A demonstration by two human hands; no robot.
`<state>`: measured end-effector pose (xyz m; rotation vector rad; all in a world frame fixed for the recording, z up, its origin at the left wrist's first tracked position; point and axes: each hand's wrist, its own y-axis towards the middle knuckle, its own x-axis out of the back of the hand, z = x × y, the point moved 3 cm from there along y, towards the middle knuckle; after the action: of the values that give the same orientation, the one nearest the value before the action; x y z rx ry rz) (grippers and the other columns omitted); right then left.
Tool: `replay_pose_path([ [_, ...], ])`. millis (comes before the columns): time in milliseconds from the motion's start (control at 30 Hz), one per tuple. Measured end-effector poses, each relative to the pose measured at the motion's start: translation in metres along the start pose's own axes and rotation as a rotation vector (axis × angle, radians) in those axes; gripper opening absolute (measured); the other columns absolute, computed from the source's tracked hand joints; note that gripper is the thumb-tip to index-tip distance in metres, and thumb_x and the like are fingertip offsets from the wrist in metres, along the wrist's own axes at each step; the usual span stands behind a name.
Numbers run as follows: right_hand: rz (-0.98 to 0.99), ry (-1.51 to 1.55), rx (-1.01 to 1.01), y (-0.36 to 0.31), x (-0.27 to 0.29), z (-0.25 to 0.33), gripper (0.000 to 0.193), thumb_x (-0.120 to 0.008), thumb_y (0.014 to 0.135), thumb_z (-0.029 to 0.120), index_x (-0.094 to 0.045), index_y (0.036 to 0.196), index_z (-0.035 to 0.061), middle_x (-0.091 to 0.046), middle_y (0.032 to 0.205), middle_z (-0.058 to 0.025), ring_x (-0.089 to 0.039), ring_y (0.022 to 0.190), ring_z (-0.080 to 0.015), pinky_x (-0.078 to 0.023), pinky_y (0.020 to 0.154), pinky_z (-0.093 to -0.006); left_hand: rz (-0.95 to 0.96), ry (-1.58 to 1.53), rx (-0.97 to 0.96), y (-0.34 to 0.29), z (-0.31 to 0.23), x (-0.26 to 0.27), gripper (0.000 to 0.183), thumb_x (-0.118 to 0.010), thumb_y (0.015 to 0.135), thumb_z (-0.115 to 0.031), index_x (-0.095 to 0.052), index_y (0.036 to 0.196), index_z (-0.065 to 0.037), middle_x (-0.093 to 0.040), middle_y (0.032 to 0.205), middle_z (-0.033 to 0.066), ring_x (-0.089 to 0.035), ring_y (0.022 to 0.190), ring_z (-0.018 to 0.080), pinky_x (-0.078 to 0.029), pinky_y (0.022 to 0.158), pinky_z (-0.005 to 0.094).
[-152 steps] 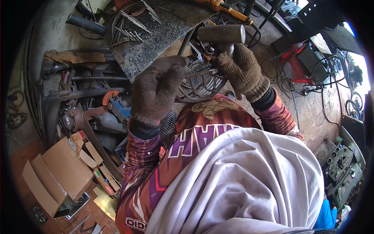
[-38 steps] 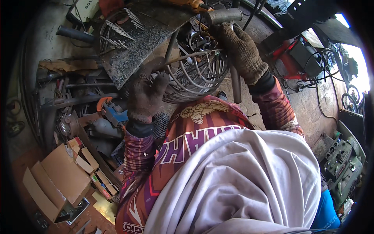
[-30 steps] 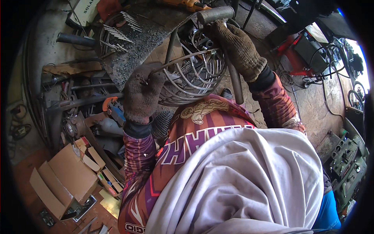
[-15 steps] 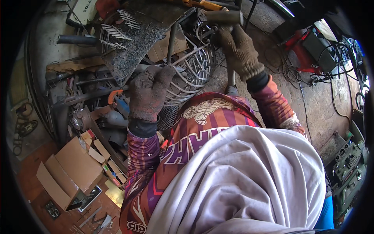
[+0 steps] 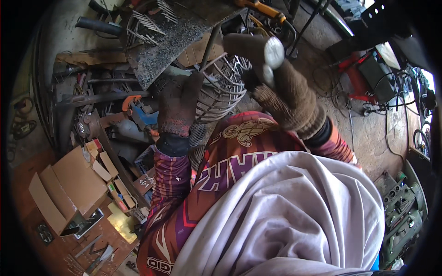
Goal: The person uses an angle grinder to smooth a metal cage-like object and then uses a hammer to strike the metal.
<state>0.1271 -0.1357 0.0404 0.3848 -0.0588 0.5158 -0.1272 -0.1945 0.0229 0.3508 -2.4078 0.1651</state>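
My left hand (image 5: pixel 177 103), in a dark knit glove, is closed on the left rim of a rounded basket of bent metal rods (image 5: pixel 223 94). The basket hangs over my lap, beside a slanted metal table leg. In a brown knit glove, my right hand (image 5: pixel 290 96) is wrapped round a hammer (image 5: pixel 244 47). The hammer's head is raised to the upper right of the basket, apart from it, with one bright round face showing. The glove and hammer head hide most of the handle.
A steel tabletop (image 5: pixel 170 50) covered with grit and short rods stands ahead on the left. An orange-yellow tool (image 5: pixel 262 9) lies at the far edge. Left are a cardboard box (image 5: pixel 76 184) and an orange clamp (image 5: pixel 131 102). A red-and-grey machine (image 5: pixel 361 78) with cables stands right.
My right hand and the hammer have come back toward me, and the hammer has turned so its face shows. My left hand keeps its hold on the basket. The view has shifted slightly.
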Motion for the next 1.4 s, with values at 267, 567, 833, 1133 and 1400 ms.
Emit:
replay_pose_path([
  [267, 0.083, -0.337, -0.224, -0.031, -0.050, -0.015, 0.050, -0.074, 0.084, 0.037, -0.059, 0.119, 0.0049, -0.070, 0.090, -0.0176, -0.069, 0.084, -0.0358, -0.054, 0.072, -0.0431, -0.030, -0.028, -0.015, -0.009, -0.014, 0.016, 0.040, -0.065, 0.092, -0.040, -0.067, 0.091, -0.001, -0.063, 0.073, 0.0172, -0.061, 0.067, 0.0331, -0.046, 0.064, 0.0414],
  [567, -0.072, -0.190, -0.250, -0.034, -0.095, 0.003, 0.040, -0.073, 0.085, 0.024, -0.060, 0.116, 0.0025, -0.068, 0.091, -0.0163, -0.069, 0.085, -0.0290, -0.053, 0.070, -0.0391, -0.017, -0.010, -0.139, -0.016, 0.013, 0.040, 0.034, -0.066, 0.093, -0.034, -0.067, 0.091, 0.000, -0.064, 0.076, 0.0161, -0.062, 0.068, 0.0279, -0.047, 0.066, 0.0393],
  [833, -0.055, -0.272, -0.361, -0.030, -0.130, 0.023, 0.036, -0.067, 0.087, 0.008, -0.057, 0.121, 0.0030, -0.066, 0.108, -0.0133, -0.065, 0.091, -0.0249, -0.052, 0.079, -0.0369, 0.017, 0.010, -0.164, -0.014, 0.036, 0.059, 0.031, -0.066, 0.093, -0.031, -0.066, 0.088, 0.000, -0.065, 0.078, 0.0170, -0.063, 0.069, 0.0287, -0.047, 0.064, 0.0400],
  [1133, 0.009, -0.174, -0.331, -0.031, -0.153, 0.023, 0.045, -0.062, 0.086, -0.005, -0.051, 0.129, 0.0055, -0.059, 0.121, -0.0105, -0.062, 0.093, -0.0195, -0.053, 0.071, -0.0348, -0.021, -0.148, -0.194, -0.020, 0.053, 0.079, 0.026, -0.066, 0.092, -0.029, -0.067, 0.087, -0.003, -0.063, 0.071, 0.0170, -0.064, 0.065, 0.0335, -0.048, 0.058, 0.0406],
  [1400, -0.083, -0.009, -0.207, -0.028, -0.140, 0.050, 0.044, -0.060, 0.092, 0.004, -0.049, 0.134, 0.0005, -0.063, 0.113, -0.0130, -0.065, 0.074, -0.0166, -0.054, 0.067, -0.0310, -0.128, -0.071, -0.258, -0.017, 0.083, 0.086, 0.027, -0.071, 0.089, -0.027, -0.065, 0.084, -0.001, -0.063, 0.073, 0.0133, -0.063, 0.069, 0.0291, -0.048, 0.064, 0.0412],
])
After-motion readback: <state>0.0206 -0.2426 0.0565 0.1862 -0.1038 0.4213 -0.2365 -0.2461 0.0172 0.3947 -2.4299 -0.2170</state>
